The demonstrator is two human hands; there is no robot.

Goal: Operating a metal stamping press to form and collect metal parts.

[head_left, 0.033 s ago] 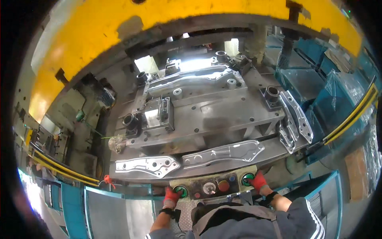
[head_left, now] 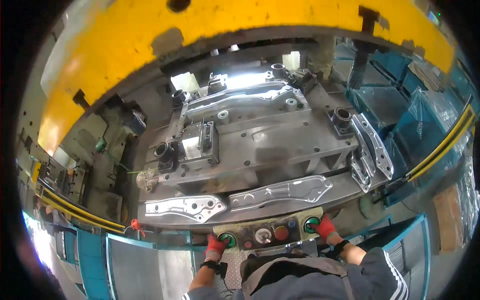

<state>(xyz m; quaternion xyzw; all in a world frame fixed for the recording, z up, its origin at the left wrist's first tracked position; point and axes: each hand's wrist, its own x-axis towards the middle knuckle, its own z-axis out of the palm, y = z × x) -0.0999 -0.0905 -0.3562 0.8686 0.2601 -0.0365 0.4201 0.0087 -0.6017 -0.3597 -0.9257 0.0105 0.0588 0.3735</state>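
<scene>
Red-gloved left hand point(head_left: 215, 248) touches round green left button point(head_left: 230, 243); red-gloved right hand point(head_left: 326, 229), round green right button point(head_left: 310, 221). Can't tell opening of fingers point(head_left: 320, 228)

Red is worn on the left hand point(head_left: 216, 248) and right hand point(head_left: 326, 229); green is shown on the round buttons point(head_left: 228, 238). The press beam point(head_left: 240, 17) is painted yellow, patched grey. The right sleeve point(head_left: 374, 275) is striped white on dark grey. The near-left panel point(head_left: 93, 260) is coloured teal.

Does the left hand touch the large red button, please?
Apart: the head view shows the round silver control between the left hand and the large red button.
</scene>
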